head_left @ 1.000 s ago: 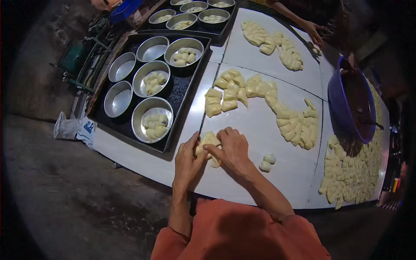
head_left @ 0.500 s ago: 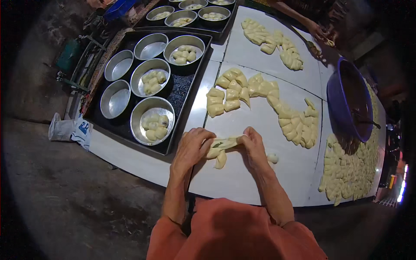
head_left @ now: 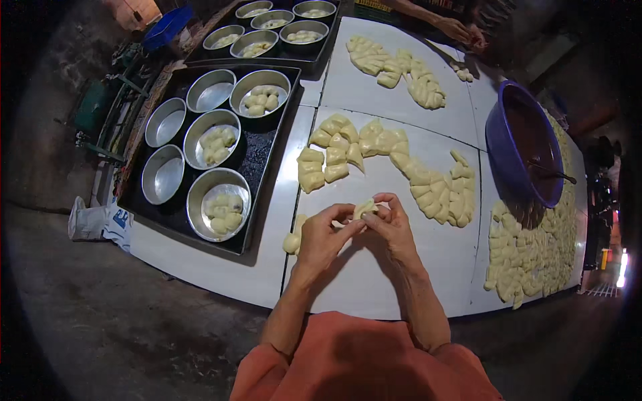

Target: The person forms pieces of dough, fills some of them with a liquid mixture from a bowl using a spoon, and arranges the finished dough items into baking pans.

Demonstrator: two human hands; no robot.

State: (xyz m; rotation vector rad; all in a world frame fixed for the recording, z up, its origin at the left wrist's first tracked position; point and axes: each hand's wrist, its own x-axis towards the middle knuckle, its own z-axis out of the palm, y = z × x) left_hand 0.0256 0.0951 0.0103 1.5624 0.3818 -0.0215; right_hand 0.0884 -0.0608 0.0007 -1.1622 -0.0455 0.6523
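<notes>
Just above the white tabletop, my left hand (head_left: 322,237) and my right hand (head_left: 393,230) meet over a small piece of pale dough (head_left: 364,208). Fingers and thumbs of both hands pinch it, and part of it is hidden behind them. Beside my left wrist lie a few dough lumps (head_left: 292,242), partly covered by the hand. Beyond my hands a curved row of cut dough pieces (head_left: 428,184) spreads over the table, with a separate cluster of dough pieces (head_left: 334,147) at its left end.
At left, a black tray (head_left: 264,190) carries round metal pans (head_left: 219,204), some holding dough balls; another pan-filled tray (head_left: 194,60) stands behind. A purple basin (head_left: 495,137) with a brown filling sits at right, beside many dough pieces (head_left: 528,250). Another person's hand (head_left: 455,28) is at the far edge.
My hands have come together from a stretched dough strip to a pinch on a small folded piece. Lumps now show left of my left hand. The other person's hand has shifted away from the table.
</notes>
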